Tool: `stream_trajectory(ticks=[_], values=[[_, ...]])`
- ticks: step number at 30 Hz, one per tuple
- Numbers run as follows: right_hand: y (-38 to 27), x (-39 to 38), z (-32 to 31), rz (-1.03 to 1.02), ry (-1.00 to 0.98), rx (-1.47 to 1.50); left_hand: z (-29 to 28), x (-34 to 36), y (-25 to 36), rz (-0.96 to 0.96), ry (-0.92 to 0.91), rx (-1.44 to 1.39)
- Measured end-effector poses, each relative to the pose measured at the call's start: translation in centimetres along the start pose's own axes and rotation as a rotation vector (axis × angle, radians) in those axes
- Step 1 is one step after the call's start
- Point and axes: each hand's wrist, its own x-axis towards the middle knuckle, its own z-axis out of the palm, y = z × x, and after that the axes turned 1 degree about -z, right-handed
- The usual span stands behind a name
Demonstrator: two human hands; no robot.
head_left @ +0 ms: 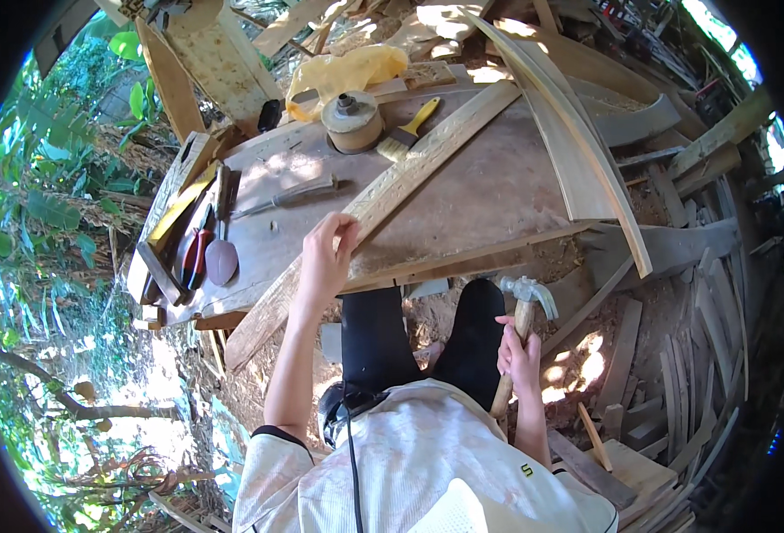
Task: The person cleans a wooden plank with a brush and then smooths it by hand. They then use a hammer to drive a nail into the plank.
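Observation:
A long wooden plank with small marks along it lies diagonally across the worn workbench, its lower left end jutting past the front edge. My left hand rests at the plank's middle with fingers curled together; whatever is between the fingertips is too small to make out. My right hand grips the wooden handle of a claw hammer, held upright off the bench beside my leg. A chisel-like tool lies left of the plank. Farther left are red-and-black pliers and an oval purplish object.
Toward the back are a round can, a yellow-handled brush and a yellow plastic bag. Curved boards overhang the bench's right side. Several loose boards are piled at right, plants at left, wood pieces along the bench's left edge.

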Motion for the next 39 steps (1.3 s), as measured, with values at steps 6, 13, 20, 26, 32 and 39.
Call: stream_trajectory(ticks=[6,13,20,26,32,39], values=[[0.1,-0.1,0.1,-0.006,-0.007,0.004,3.4,3.1,-1.0,0.172,0.244,0.115],[0.7,-0.3,0.4,-0.014,-0.007,-0.018,4.2,0.2,-1.6,-0.035,0.17,0.186],[1.1,0.3,0.2,0.074,-0.057,0.072,1.8,-1.4,-1.1,-0.051,0.148,0.189],[1.1,0.2,0.8,0.041,-0.094,0.023,1.7,-1.8,-1.5,0.001,0.16,0.187],[1.1,0.3,0.9,-0.065,-0.178,0.089,1.3,-2.7,-1.5,-0.029,0.092,0.184],[-3.4,3.5,3.4,-0.225,-0.233,0.098,1.4,-2.6,-1.1,-0.023,0.103,0.191]])
